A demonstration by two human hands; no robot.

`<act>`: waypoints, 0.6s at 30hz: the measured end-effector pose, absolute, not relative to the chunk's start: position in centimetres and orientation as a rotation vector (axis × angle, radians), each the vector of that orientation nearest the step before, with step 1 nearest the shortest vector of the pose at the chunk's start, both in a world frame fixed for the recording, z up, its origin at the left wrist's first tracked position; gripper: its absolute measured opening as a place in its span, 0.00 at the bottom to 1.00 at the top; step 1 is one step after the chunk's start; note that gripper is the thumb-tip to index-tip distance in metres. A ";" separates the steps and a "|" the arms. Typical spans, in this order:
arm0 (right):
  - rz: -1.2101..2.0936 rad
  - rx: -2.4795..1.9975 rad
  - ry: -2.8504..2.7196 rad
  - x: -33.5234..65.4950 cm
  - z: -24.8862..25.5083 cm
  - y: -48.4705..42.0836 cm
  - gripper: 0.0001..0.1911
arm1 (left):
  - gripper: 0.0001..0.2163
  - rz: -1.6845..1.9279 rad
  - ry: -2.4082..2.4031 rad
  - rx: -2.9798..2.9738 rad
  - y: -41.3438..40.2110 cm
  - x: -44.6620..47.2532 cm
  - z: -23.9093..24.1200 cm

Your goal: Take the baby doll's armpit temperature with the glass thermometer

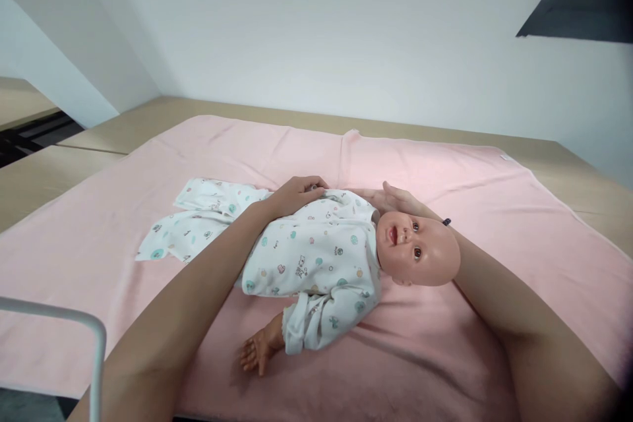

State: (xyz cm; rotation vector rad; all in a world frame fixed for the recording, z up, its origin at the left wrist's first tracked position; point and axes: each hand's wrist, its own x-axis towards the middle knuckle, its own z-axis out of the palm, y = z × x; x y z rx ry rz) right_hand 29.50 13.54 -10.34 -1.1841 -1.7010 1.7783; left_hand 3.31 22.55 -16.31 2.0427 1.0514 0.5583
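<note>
White wall point(336, 46) behind, wood-look tabletop point(133, 112) against it, pink blanket point(301, 151) over most of the tabletop and under the doll, probably as padding. Baby doll point(420, 254) lies on its back in the middle of the blanket, side-on to the person, so front and both flanks are within reach. Printed top point(311, 244) covers its torso and near arm; doll's far arm is out of sight. Matching printed trouser legs point(180, 237) lie at the doll's foot end, no feet showing; the person's left forearm hides the join, so can't tell if it's one piece. White metal tube point(54, 310) stands on the near side, toward the doll's foot end. Left arm crosses the doll's waist, I'd say because the hand is needed on the far side: left hand point(299, 194) has its fingers bent at the top's far edge, can't tell if they pinch cloth. Right arm goes round the doll's head, likely to keep off the face; right hand point(395, 196) is beyond the far shoulder, thumb raised, fingertips hidden, grip can't be told. Doll's near hand point(260, 348) pokes from a bunched cuff onto the blanket. Small dark band point(446, 221) at the right wrist, by the doll's head.
</note>
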 end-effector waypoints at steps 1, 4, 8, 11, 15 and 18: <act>1.782 -1.183 -1.703 29.5 -10.4 13.5 0.40 | 0.15 0.560 1.049 2.040 22.5 3.3 -16.3; 1.827 -1.170 -1.696 29.6 -10.4 13.5 0.41 | 0.16 0.565 1.049 2.037 22.5 3.3 -16.4; 1.895 -1.106 -1.662 29.7 -10.5 13.5 0.40 | 0.15 0.565 1.053 2.034 22.6 3.3 -16.4; 1.933 -1.038 -1.641 29.9 -10.6 13.4 0.40 | 0.15 0.555 1.055 2.039 22.6 3.3 -16.5; 1.978 -0.954 -1.637 30.5 -11.4 13.7 0.39 | 0.15 0.555 1.051 2.046 22.6 3.3 -16.4; 1.940 -0.881 -1.642 31.3 -12.6 15.7 0.39 | 0.17 0.521 1.060 2.054 22.4 3.3 -16.0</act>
